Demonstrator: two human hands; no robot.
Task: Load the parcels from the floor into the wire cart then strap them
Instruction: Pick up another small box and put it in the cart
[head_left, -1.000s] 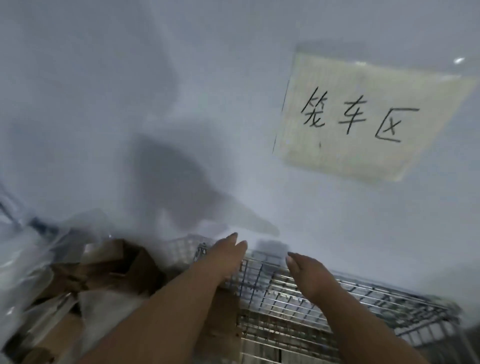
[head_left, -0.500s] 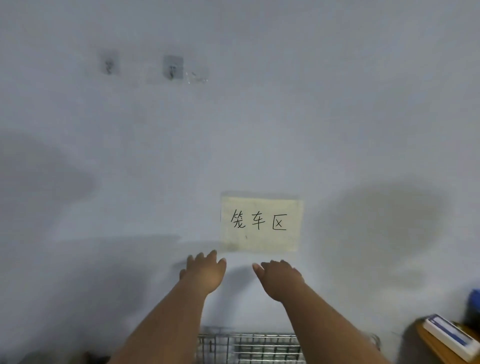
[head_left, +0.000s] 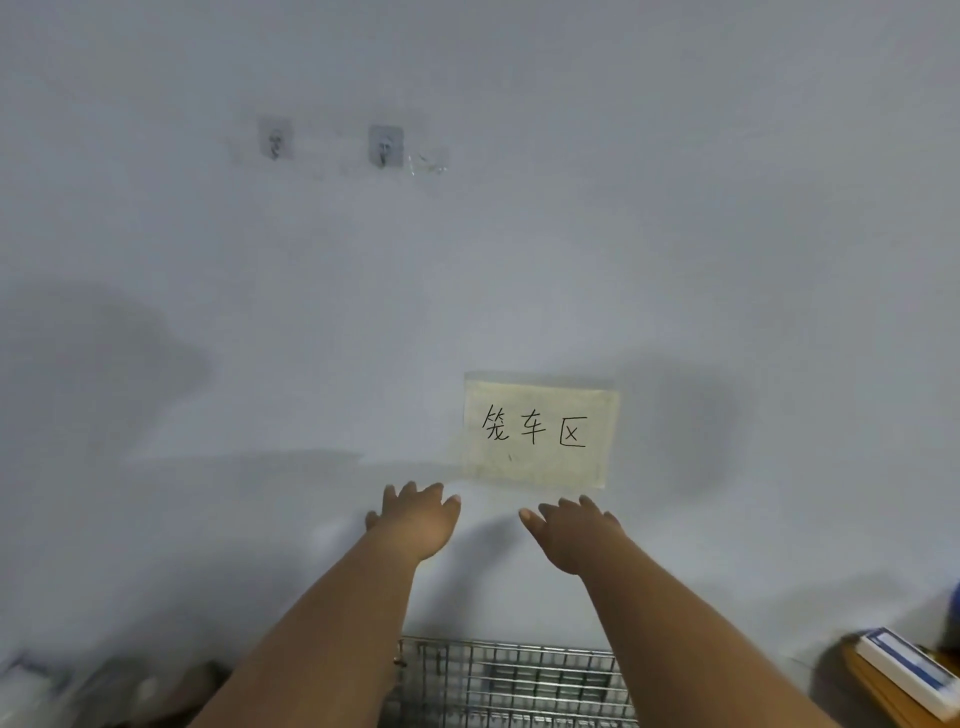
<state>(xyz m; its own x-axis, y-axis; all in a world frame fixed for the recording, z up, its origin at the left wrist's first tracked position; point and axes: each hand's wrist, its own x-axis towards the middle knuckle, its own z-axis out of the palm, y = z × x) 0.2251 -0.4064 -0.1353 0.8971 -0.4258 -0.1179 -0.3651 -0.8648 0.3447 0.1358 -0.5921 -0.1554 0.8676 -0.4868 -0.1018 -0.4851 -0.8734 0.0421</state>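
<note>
Wire mesh of the cart (head_left: 519, 686) is showing only at the bottom edge, below both arms; no parcels or strap are being seen. Left hand (head_left: 418, 525) and right hand (head_left: 569, 535) are being held out empty, fingers loosely spread, nothing gripped. Likely step: fetching the next parcel, so the gaze is best being dropped first to cart and floor. Grey-white wall (head_left: 208, 312) is carrying a handwritten paper sign (head_left: 537, 431) and two adhesive hooks (head_left: 385, 146); a book-like box (head_left: 906, 665) is lying on a wooden surface at right.

Both bare forearms reached toward twelve o'clock, the left hand (head_left: 415, 522) and right hand (head_left: 571, 535) held side by side, fingers relaxed, holding nothing.
</note>
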